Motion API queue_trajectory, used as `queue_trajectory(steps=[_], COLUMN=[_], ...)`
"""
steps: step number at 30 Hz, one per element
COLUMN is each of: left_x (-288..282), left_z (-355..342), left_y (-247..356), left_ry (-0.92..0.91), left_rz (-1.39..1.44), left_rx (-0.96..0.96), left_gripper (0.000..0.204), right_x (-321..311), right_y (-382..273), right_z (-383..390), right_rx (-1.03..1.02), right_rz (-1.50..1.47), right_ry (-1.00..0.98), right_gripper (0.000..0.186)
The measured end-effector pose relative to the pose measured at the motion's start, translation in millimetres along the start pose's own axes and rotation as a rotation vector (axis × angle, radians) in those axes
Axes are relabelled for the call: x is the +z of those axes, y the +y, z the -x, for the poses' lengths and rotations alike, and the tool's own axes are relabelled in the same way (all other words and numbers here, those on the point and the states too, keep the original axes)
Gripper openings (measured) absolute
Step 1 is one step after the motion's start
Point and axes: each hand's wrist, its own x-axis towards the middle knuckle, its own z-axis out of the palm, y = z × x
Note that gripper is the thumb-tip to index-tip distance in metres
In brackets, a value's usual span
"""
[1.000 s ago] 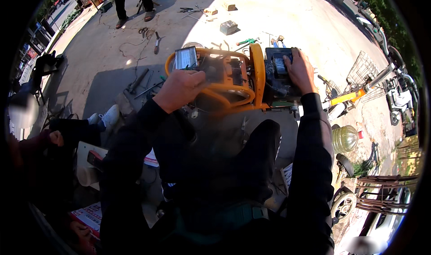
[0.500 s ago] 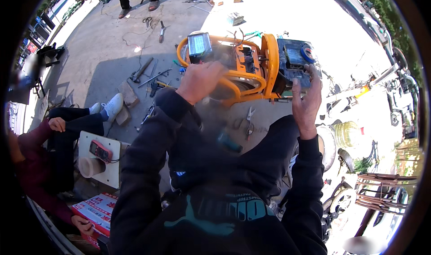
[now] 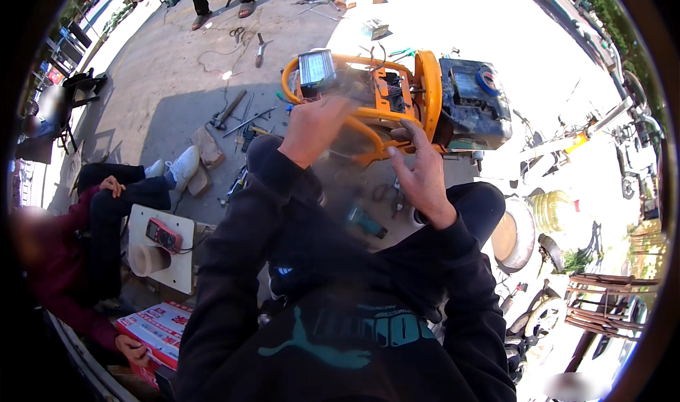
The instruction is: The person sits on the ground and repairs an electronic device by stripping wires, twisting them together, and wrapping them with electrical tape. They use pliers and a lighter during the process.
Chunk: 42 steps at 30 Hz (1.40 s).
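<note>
An orange metal frame [image 3: 428,83] with wires and a grey finned box [image 3: 316,69] lies on the ground before me. My left hand [image 3: 308,134] is at its near left side, fingers curled and closed by the orange tube. Blur hides what they hold, if anything. My right hand [image 3: 425,179] is open at the frame's near edge, thumb and fingers apart. Its fingertips overlap the orange tube; whether they touch it I cannot tell. A black box [image 3: 476,122] with a blue tape roll [image 3: 487,80] on top adjoins the frame's right end.
A hammer [image 3: 228,110], bricks [image 3: 206,147] and scattered tools lie to the left. A teal tool [image 3: 367,221] is between my legs. At left, a seated person [image 3: 71,260] is beside a stool [image 3: 185,260] bearing a red meter [image 3: 163,235]; their hand touches a red-and-white box [image 3: 159,331].
My right hand has moved left, from the black box to the near edge of the orange frame. My left hand has stayed by the frame. The seated person's upper hand has shifted slightly.
</note>
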Motion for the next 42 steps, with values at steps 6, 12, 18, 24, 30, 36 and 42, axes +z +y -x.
queue_trajectory(steps=[6, 12, 18, 24, 30, 36, 42], left_x=[-8, -17, -11, -10, -11, -2, -10], left_z=[11, 12, 5, 5, 9, 11, 23], left_y=[8, -2, -21, -26, -18, -26, -7], left_ry=[-0.135, -0.231, -0.26, -0.316, -0.347, -0.207, 0.227], left_rz=[0.074, -0.113, -0.18, -0.253, -0.321, -0.29, 0.017], left_rx=[-0.205, -0.056, 0.147, 0.174, 0.159, 0.196, -0.36], left_gripper=[0.039, 0.045, 0.045, 0.048, 0.04, 0.047, 0.018], right_x=[28, 42, 54, 60, 52, 52, 28], right_y=[-11, 13, 27, 27, 35, 30, 37], right_z=[-52, -87, -92, -86, -87, -85, -98], right_rx=[-0.29, -0.673, -0.445, 0.022, 0.571, 0.616, 0.434], right_rz=[0.126, 0.391, 0.08, -0.487, -0.948, -1.093, -0.949], right_ry=[-0.068, -0.123, -0.214, -0.347, -0.728, -0.705, -0.689], right_gripper=[0.041, 0.017, 0.019, 0.027, 0.039, 0.047, 0.046])
